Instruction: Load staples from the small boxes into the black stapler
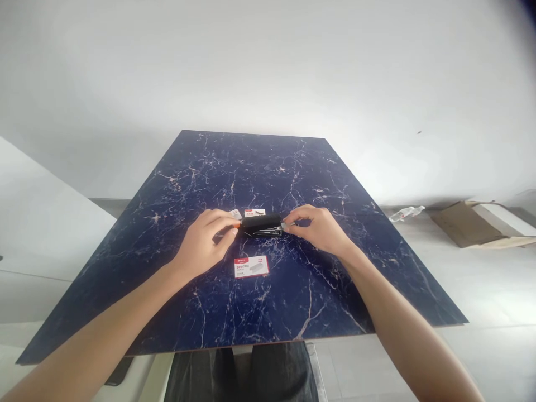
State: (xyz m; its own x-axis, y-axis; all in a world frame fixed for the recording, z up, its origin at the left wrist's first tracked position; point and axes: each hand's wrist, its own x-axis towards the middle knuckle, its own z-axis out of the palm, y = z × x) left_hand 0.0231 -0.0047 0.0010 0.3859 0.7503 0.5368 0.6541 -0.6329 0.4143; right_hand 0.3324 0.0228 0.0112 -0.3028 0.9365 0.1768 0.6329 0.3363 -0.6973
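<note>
A black stapler [262, 224] lies crosswise between my two hands, with silvery metal showing along its lower side. The fingertips of my left hand [210, 235] pinch its left end, where a bit of orange shows. At the opposite end, my right hand [320, 226] has thumb and forefinger closed on a small silvery part. The fingers partly hide both ends. Nearer to me lies a red and white staple box [251, 267], flat on the table. Just behind the stapler is a second white and red box [254, 212], partly covered by it.
The dark blue marbled table [251, 173] reaches to the white wall. On the floor to the right are an open cardboard box [456, 226] and a clear plastic bottle [406, 213]. A dark seat [243, 374] is below the near edge.
</note>
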